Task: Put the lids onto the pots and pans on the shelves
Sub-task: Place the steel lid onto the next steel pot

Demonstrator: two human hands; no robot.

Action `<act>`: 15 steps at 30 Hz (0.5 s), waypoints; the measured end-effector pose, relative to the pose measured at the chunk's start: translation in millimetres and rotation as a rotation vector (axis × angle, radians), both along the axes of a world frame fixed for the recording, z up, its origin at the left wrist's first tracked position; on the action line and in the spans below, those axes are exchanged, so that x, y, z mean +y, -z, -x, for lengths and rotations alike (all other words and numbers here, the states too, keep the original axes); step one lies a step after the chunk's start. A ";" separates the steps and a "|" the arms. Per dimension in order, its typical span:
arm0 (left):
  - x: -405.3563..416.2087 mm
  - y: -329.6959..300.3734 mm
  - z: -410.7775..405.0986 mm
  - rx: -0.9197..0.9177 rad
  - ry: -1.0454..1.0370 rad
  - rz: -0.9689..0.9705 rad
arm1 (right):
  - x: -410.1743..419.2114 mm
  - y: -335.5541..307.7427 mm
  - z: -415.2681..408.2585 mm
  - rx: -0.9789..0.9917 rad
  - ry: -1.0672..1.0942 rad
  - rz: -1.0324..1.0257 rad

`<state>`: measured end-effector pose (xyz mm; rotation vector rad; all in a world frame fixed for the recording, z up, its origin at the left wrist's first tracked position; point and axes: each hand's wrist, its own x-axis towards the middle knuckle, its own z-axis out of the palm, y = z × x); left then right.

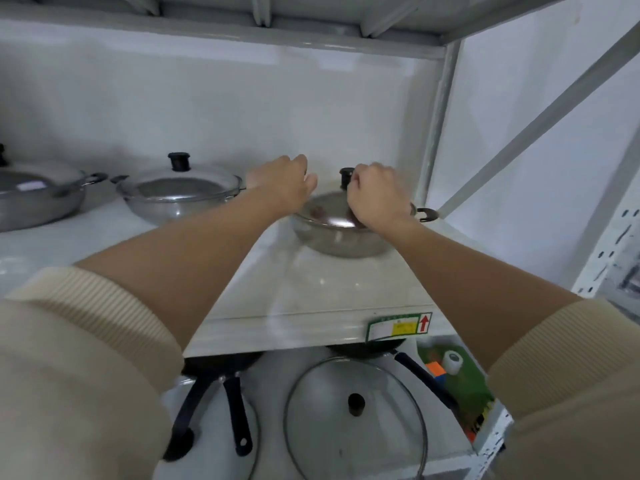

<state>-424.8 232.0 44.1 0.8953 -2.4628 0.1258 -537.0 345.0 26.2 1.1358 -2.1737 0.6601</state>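
Setting the third lid (329,216) on its pot (343,242), right hand (375,195) pinching the knob (346,178), left hand (282,185) loosely spread; glass lid (353,414) below remains.

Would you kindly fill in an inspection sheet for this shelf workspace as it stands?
Surface: white upper shelf, glossy; lower shelf beneath.
Job's things: right pot, lid on it, tilt unclear; middle pot lidded; left pot lidded; glass lid lying below, by black pans.
Clutter: green box on lower shelf.
Grippers: right hand by the knob; left hand at the pot's far left rim.
Cables: nothing seen.
Surroundings: white wall, grey shelf frame.
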 end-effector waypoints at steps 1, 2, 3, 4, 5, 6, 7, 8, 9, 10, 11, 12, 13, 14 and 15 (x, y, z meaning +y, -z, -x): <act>-1.7 2.6 -20.0 -0.012 -0.037 -0.002 | -3.4 1.1 -15.1 0.007 -0.044 -0.004; -3.2 5.0 -41.3 -0.026 -0.077 0.001 | -7.3 2.9 -31.8 0.011 -0.094 -0.012; -4.9 7.0 -63.3 -0.040 -0.118 0.010 | -12.1 4.6 -49.6 0.010 -0.150 -0.021; -6.6 8.4 -86.2 -0.057 -0.159 0.018 | -17.1 6.3 -68.7 0.004 -0.206 -0.031; -7.2 9.0 -109.7 -0.072 -0.201 0.025 | -22.3 7.7 -88.3 -0.004 -0.256 -0.045; -8.8 9.3 -133.6 -0.087 -0.240 0.028 | -27.2 8.6 -108.7 -0.008 -0.295 -0.054; -9.7 9.2 -159.2 -0.094 -0.279 0.032 | -32.3 9.2 -129.7 -0.007 -0.327 -0.057; -10.9 9.3 -185.0 -0.094 -0.313 0.031 | -37.1 9.4 -150.5 -0.002 -0.356 -0.057; -12.3 9.5 -210.9 -0.088 -0.341 0.030 | -41.8 9.0 -171.0 0.002 -0.383 -0.061; -14.0 10.4 -237.3 -0.082 -0.367 0.031 | -46.4 8.5 -191.8 0.004 -0.409 -0.067; -15.8 11.5 -263.0 -0.077 -0.390 0.029 | -51.3 7.7 -212.2 0.005 -0.432 -0.073; -17.1 12.7 -288.5 -0.074 -0.418 0.025 | -56.2 7.3 -231.8 0.002 -0.455 -0.080; -18.6 14.6 -313.7 -0.070 -0.448 0.019 | -60.9 7.3 -251.6 -0.002 -0.478 -0.090; -19.8 16.9 -338.8 -0.070 -0.477 0.008 | -65.5 8.3 -271.8 -0.004 -0.500 -0.099; -20.2 19.3 -363.3 -0.071 -0.503 0.002 | -69.8 10.1 -292.1 -0.001 -0.519 -0.105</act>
